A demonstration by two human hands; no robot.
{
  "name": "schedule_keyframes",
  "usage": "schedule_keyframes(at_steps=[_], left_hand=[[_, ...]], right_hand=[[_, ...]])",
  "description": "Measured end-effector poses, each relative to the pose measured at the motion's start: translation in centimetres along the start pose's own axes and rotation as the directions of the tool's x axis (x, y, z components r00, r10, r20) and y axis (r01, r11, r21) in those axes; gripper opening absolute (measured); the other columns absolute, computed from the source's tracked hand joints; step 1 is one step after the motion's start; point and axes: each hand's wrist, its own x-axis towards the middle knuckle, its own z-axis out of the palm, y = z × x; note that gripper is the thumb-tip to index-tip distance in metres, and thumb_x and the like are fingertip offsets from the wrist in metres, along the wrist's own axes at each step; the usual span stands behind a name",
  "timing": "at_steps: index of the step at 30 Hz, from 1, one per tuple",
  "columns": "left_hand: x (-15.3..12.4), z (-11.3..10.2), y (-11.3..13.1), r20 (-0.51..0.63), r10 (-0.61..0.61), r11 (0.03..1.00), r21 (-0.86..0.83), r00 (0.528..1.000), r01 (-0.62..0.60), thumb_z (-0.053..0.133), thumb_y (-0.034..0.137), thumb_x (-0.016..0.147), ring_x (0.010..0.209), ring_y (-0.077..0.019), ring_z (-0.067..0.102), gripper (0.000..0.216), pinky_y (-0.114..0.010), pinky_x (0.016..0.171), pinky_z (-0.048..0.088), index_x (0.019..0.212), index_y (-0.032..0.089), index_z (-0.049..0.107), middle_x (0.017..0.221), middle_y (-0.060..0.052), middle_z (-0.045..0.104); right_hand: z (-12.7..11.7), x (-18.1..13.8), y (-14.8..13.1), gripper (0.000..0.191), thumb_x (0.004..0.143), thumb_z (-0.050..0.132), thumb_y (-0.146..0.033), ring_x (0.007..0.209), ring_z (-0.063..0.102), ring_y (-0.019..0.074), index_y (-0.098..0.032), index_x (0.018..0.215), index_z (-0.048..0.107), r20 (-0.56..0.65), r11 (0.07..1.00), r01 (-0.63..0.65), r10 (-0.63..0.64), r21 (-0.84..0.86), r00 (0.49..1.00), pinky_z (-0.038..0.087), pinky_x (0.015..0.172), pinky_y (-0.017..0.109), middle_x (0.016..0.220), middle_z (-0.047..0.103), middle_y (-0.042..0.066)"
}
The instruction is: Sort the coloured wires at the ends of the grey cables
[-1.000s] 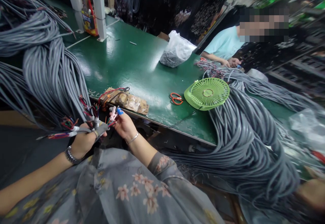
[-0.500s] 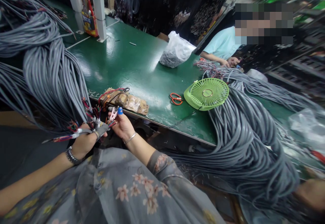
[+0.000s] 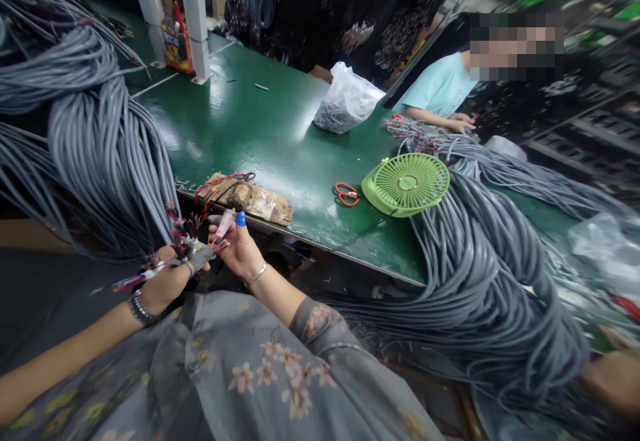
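My left hand (image 3: 173, 273) is closed around a bunch of grey cables, whose stripped ends spread into thin coloured wires (image 3: 193, 229). One finger or the thumb there has a grey covering. Just to the right, my right hand (image 3: 241, 253) has its fingers bent around a small pale pink tool (image 3: 226, 223), too blurred to name exactly. A blue cover sits on one of that hand's fingertips. Red wire tips lie close to the right palm. Both hands are in front of the green table's near edge.
Thick bundles of grey cable (image 3: 107, 131) hang at the left, and another bundle (image 3: 465, 247) drapes at the right. On the green table (image 3: 240, 127) are a taped board (image 3: 255, 202), orange-handled scissors (image 3: 346, 193), a green fan (image 3: 407, 183) and a plastic bag (image 3: 347, 101). A co-worker sits beyond.
The pink tool has turned in my right hand, and its two arms no longer show apart. The wires at my left hand have shifted slightly. The co-worker's hands and head have moved.
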Motion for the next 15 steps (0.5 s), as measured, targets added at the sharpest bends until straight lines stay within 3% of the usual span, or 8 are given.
schedule_keyframes(at_steps=[4, 7, 10, 15], left_hand=[[-0.4, -0.4, 0.8, 0.040, -0.055, 0.996, -0.064, 0.998, 0.058, 0.062, 0.054, 0.072, 0.067, -0.0282, 0.074, 0.033, -0.039, 0.070, 0.057, 0.056, 0.026, 0.070, 0.063, -0.006, 0.077], [-0.4, -0.4, 0.7, 0.049, -0.063, 0.994, -0.082, 0.997, 0.067, 0.064, 0.053, 0.068, 0.068, -0.0279, 0.073, 0.031, -0.039, 0.071, 0.058, 0.054, 0.026, 0.070, 0.063, -0.005, 0.077], [-0.3, -0.2, 0.0, 0.035, -0.078, 0.993, -0.083, 0.996, 0.081, 0.067, 0.050, 0.064, 0.066, -0.0274, 0.071, 0.029, -0.038, 0.069, 0.057, 0.054, 0.023, 0.071, 0.062, -0.006, 0.077], [0.1, -0.2, -1.2, 0.076, -0.010, 0.999, -0.031, 0.997, 0.013, 0.069, 0.048, 0.067, 0.071, -0.0264, 0.071, 0.030, -0.035, 0.072, 0.056, 0.056, 0.021, 0.071, 0.065, -0.006, 0.078]], right_hand=[[-1.1, -1.4, -0.3, 0.057, 0.083, 0.064, -0.075, 0.073, 0.064, 0.0159, -0.018, 0.086, 0.068, 0.128, 0.984, -0.045, 0.068, -0.173, 0.990, 0.053, 0.068, 0.027, 0.079, 0.071, 0.004], [-1.7, -2.6, -0.4, 0.055, 0.064, 0.086, -0.064, 0.075, 0.064, 0.0155, -0.017, 0.088, 0.071, 0.194, 0.954, 0.019, 0.041, -0.300, 0.980, 0.052, 0.070, 0.027, 0.080, 0.071, 0.003], [-1.6, -3.5, -0.2, 0.049, 0.054, 0.094, -0.051, 0.069, 0.059, 0.0126, -0.017, 0.080, 0.071, 0.155, 0.924, 0.118, -0.065, -0.364, 0.986, 0.050, 0.068, 0.025, 0.075, 0.069, 0.000], [-0.6, -4.1, 0.5, 0.038, 0.059, 0.090, -0.047, 0.068, 0.060, 0.0140, -0.019, 0.073, 0.070, 0.084, 0.894, 0.211, -0.193, -0.395, 0.978, 0.052, 0.068, 0.029, 0.073, 0.070, 0.001]])
